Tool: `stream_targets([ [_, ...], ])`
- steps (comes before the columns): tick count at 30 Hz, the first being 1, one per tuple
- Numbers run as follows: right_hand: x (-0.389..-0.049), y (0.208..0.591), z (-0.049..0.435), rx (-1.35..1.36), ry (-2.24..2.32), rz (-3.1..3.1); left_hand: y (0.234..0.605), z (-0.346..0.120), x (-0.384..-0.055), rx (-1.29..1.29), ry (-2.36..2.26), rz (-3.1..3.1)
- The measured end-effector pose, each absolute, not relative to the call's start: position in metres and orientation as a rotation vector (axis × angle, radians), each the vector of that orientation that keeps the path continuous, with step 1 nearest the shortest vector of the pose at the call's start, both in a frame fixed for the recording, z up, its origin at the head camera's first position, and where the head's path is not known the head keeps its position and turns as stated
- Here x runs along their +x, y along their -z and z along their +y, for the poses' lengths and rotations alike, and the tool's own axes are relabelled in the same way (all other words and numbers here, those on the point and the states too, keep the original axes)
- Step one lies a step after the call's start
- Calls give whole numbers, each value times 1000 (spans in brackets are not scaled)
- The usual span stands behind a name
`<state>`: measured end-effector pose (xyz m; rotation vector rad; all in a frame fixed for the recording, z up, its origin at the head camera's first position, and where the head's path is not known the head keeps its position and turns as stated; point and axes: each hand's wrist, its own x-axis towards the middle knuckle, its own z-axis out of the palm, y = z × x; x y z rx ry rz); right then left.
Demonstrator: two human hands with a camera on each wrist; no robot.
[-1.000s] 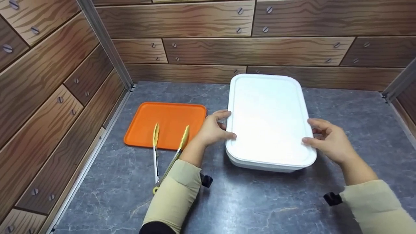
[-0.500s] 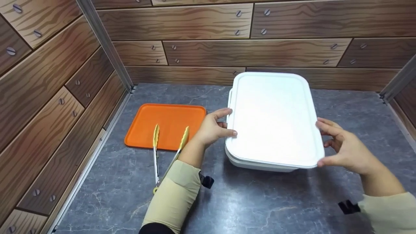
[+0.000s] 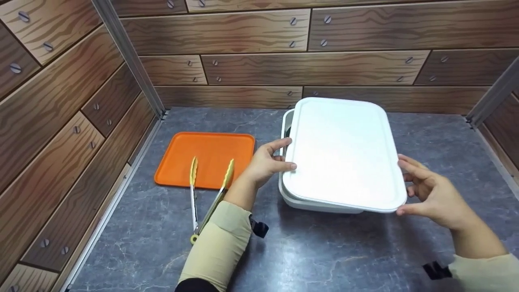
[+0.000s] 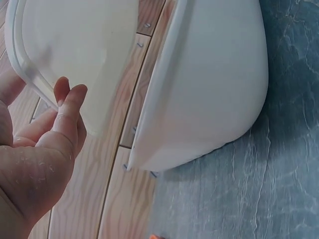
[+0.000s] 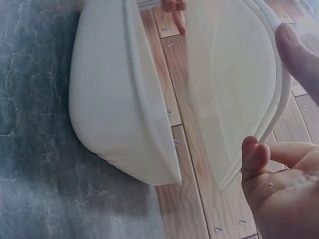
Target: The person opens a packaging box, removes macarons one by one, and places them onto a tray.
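A white lid (image 3: 344, 154) is held raised over a white container (image 3: 320, 207), shifted right so that the container's left rim shows. My left hand (image 3: 265, 164) pinches the lid's left edge, thumb on top. At the opposite edge, near the front corner, my right hand (image 3: 434, 194) grips it between thumb and fingers. Both wrist views show a gap between the lid (image 4: 84, 55) and the container's wall (image 5: 107, 89). A small dark patch shows inside the container at its left side; the lid hides the rest of the inside.
Left of the container lies an orange tray (image 3: 211, 146) on the grey marbled table (image 3: 134, 243). Spread tongs (image 3: 194, 174) with yellow tips rest across its front edge, partly behind my left forearm. Wood-patterned walls (image 3: 251, 69) bound the table at the back and sides.
The lid has come up off the container and moved to the right, uncovering the left rim. My right hand has moved right and toward the lid's front corner; the left hand has barely moved.
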<state>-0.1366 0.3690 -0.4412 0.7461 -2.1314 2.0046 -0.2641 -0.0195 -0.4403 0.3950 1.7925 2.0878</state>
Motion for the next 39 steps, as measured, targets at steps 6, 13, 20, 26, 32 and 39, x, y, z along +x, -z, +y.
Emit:
stream_targets([
  [6, -131, 441, 379, 774, -2031, -2064, 440, -9, -262, 436, -2091, 1759],
  [13, -121, 440, 395, 732, -2040, -2061, 439, 9, -261, 510, -2056, 1745],
  [20, -109, 443, 410, 691, -2028, -2063, 437, 32, -261, 583, -1978, 1826],
  [26, -100, 450, 426, 636, -2001, -2069, 439, 48, -262, 723, -1809, 2032],
  [32, -93, 454, 444, 694, -2048, -2023, 440, 58, -263, 816, -1652, 2115],
  [39, -84, 457, 468, 732, -2108, -1959, 437, 78, -258, 864, -1528, 2137],
])
